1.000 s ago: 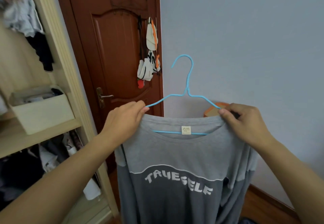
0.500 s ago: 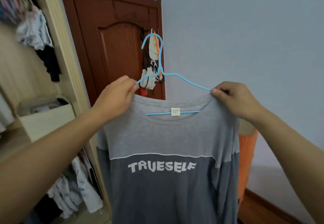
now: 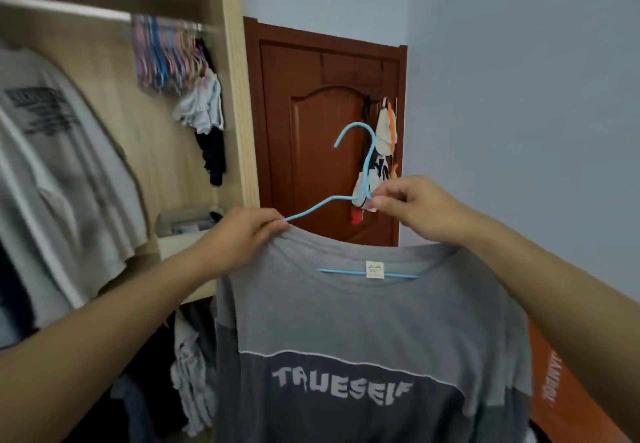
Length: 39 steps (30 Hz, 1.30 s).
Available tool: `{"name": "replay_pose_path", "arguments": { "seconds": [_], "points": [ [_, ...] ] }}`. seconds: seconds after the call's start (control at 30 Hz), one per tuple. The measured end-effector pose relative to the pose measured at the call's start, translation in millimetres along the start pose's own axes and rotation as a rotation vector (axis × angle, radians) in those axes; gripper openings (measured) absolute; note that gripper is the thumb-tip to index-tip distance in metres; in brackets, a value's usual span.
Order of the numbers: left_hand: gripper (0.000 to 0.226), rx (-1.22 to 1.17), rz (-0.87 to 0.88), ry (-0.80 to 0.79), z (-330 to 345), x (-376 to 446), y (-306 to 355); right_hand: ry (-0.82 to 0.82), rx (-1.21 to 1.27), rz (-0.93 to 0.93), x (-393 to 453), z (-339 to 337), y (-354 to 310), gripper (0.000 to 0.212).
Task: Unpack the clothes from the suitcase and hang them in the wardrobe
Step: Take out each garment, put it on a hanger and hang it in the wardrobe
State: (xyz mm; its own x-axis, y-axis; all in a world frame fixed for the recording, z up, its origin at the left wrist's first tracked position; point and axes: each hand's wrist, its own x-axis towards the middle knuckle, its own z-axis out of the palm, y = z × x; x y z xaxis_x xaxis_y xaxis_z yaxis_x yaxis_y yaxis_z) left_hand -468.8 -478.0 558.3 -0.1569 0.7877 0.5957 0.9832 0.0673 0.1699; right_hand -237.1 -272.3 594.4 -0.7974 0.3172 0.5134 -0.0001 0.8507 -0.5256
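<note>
1. The grey T-shirt (image 3: 363, 331) hangs on a blue wire hanger (image 3: 313, 208), held up in the air in front of the person, just right of the wardrobe's (image 3: 239, 131) open front and not yet inside it. Its upper part is light grey, its lower part darker, with "TRUESELF" printed in white across the chest.
2. The hanger's lower bar shows through the neck opening behind the white neck label (image 3: 374, 269); its hook curves up and to the left, in front of the brown door (image 3: 311, 151).
3. The left hand (image 3: 242, 238) grips the shirt's left shoulder with the fingers curled, pinching fabric and hanger arm together where the wire comes out of the collar.
4. The right hand (image 3: 412, 207) pinches the hanger's neck at the base of the hook between thumb and fingertips; the other fingers are curled in.
5. Inside the wardrobe a rail (image 3: 62, 9) runs near the top edge, carrying a bunch of coloured hangers (image 3: 162, 58) toward its right end and a pale printed shirt (image 3: 59, 165) at the left.
6. White and black garments (image 3: 207, 124) hang by the wardrobe's right side panel; more clothes lie below the shelf.
7. Caps (image 3: 384, 137) hang on the door. An orange object (image 3: 554, 380) stands at the lower right against the wall.
</note>
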Motion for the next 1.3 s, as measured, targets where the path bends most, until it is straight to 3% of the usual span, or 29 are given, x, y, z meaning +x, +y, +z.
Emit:
{"name": "replay_pose_path", "arguments": {
  "seconds": [0.13, 0.23, 0.37, 0.57, 0.7, 0.87, 0.93, 1.03, 1.3],
  "points": [
    [0.019, -0.045, -0.104, 0.15, -10.7, -23.1, -29.5, -0.19, -0.051, 0.034, 16.9, 18.8, 5.1, 0.021],
    [0.025, 0.09, -0.071, 0.288, -23.1, -39.9, -46.6, -0.145, 0.055, 0.047, 26.4, 36.3, 1.5, 0.023],
    [0.036, 0.258, -0.143, 0.148, -40.9, -45.8, -51.5, -0.097, 0.269, 0.033, 50.5, 60.2, -22.2, 0.02],
    [0.052, 0.341, -0.226, 0.163, -79.4, -52.2, -89.7, -0.41, 0.649, 0.146, 97.8, 75.2, -69.4, 0.021],
    [0.031, 0.303, -0.282, 0.177, -107.6, -42.7, -125.4, -0.496, 0.979, 0.236, 131.6, 82.8, -104.4, 0.037],
    [0.027, 0.28, -0.317, 0.175, -130.7, -42.4, -185.3, -0.515, 1.102, 0.284, 171.0, 122.4, -134.5, 0.068],
    [0.024, 0.311, -0.312, 0.198, -140.9, -41.3, -216.7, -0.488, 1.103, 0.28, 191.9, 144.7, -151.5, 0.078],
    [0.039, 0.4, -0.357, 0.275, -180.8, -37.8, -276.6, -0.385, 1.136, 0.262, 247.6, 170.9, -184.6, 0.088],
    [0.045, 0.797, -0.332, 0.597, -368.2, -41.0, -446.8, -0.026, 1.015, 0.093, 436.8, 193.0, -291.5, 0.089]
  ]
}}
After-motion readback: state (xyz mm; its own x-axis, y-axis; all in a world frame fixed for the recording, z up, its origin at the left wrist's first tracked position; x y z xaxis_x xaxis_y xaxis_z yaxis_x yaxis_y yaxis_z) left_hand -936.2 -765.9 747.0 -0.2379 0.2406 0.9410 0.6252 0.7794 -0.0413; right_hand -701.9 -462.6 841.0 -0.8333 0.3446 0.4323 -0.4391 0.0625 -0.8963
